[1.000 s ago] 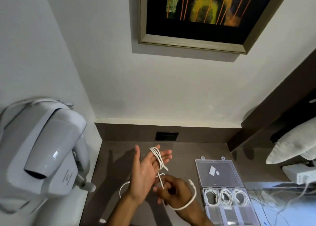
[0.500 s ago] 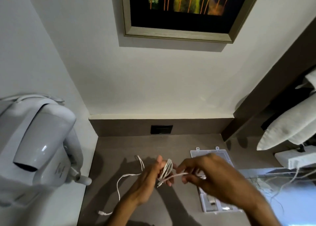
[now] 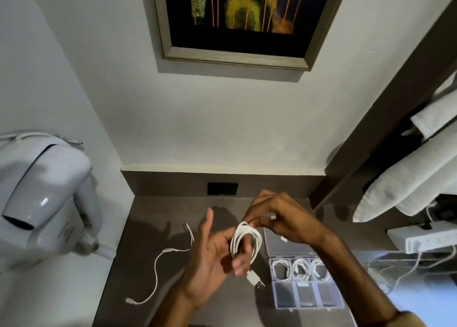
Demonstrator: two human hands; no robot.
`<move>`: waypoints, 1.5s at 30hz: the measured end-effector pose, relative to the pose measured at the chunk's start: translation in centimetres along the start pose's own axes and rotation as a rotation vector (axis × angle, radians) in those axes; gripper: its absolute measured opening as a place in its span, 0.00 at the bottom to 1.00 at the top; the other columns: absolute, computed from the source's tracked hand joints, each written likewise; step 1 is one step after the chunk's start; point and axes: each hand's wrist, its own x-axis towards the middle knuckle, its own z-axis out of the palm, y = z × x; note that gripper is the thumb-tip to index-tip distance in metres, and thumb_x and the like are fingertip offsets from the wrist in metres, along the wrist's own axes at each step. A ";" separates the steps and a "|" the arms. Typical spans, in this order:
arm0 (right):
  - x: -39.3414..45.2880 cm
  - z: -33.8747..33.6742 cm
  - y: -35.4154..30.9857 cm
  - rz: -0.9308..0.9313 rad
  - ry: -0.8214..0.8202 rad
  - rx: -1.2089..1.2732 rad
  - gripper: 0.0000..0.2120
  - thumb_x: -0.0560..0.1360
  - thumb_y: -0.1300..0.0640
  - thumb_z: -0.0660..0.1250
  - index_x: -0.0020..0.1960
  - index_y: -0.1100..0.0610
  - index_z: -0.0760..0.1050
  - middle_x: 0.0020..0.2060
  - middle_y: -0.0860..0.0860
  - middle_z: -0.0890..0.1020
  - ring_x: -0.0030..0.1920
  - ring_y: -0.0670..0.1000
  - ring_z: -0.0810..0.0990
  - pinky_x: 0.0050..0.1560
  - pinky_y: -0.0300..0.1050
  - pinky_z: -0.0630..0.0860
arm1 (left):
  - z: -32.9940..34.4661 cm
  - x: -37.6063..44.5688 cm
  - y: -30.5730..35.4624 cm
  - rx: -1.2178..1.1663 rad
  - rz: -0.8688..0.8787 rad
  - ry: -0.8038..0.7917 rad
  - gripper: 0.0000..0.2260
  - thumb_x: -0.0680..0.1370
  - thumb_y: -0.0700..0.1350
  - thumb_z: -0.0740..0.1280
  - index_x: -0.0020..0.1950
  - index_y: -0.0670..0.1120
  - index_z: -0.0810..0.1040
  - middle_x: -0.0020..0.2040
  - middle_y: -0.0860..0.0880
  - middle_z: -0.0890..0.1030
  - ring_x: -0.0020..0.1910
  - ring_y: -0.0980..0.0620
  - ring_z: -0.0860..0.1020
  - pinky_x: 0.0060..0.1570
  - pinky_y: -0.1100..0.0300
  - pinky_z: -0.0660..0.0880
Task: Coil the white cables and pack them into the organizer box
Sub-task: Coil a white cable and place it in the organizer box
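Observation:
A white cable (image 3: 246, 243) is wound in loops around the fingers of my left hand (image 3: 210, 257), its USB plug (image 3: 254, 278) dangling below. My right hand (image 3: 279, 217) pinches the cable's other end just above the coil, a small connector showing at its fingertips. The clear organizer box (image 3: 306, 299) lies open to the right on the dark counter (image 3: 153, 217); three coiled white cables (image 3: 300, 269) fill its upper row of compartments. A second white cable (image 3: 158, 264) lies loose on the counter to the left of my hands.
A wall-mounted hair dryer (image 3: 42, 198) juts out at the left. A black socket (image 3: 222, 188) sits in the back panel. At the right are white pillows (image 3: 405, 178) and a white power strip (image 3: 425, 237) with trailing wires. A framed picture (image 3: 237, 19) hangs above.
The coil has grown to full loops on my left hand, whose palm has turned open. My right hand has risen with the cable end above the coil, uncovering the box.

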 end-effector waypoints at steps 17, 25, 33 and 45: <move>-4.8 6.1 -1.3 0.526 0.552 1.309 0.10 0.80 0.62 0.68 0.59 0.63 0.83 0.56 0.65 0.86 0.56 0.59 0.86 0.62 0.56 0.81 | 2.0 3.9 -4.2 -0.123 0.218 0.418 0.14 0.78 0.48 0.65 0.35 0.43 0.73 0.27 0.50 0.62 0.27 0.52 0.66 0.31 0.60 0.69; -6.8 6.1 1.3 0.595 0.497 1.487 0.13 0.81 0.63 0.68 0.60 0.72 0.78 0.60 0.75 0.80 0.53 0.61 0.84 0.55 0.48 0.86 | 3.4 5.2 -5.7 -0.120 0.195 0.370 0.14 0.78 0.47 0.65 0.36 0.42 0.70 0.28 0.49 0.60 0.26 0.51 0.67 0.31 0.59 0.65; -8.9 5.1 2.2 0.620 0.399 1.368 0.13 0.74 0.68 0.74 0.58 0.64 0.84 0.52 0.64 0.89 0.49 0.57 0.90 0.49 0.42 0.87 | 4.3 6.0 -6.1 0.042 0.116 0.545 0.14 0.79 0.47 0.68 0.34 0.43 0.77 0.24 0.50 0.65 0.25 0.51 0.71 0.30 0.60 0.70; -9.7 6.0 4.9 0.718 0.598 1.294 0.12 0.76 0.68 0.73 0.59 0.62 0.84 0.51 0.62 0.90 0.52 0.61 0.89 0.61 0.55 0.82 | 4.0 7.1 -8.9 0.432 0.194 0.754 0.09 0.75 0.41 0.75 0.55 0.45 0.83 0.48 0.47 0.89 0.48 0.49 0.87 0.43 0.64 0.81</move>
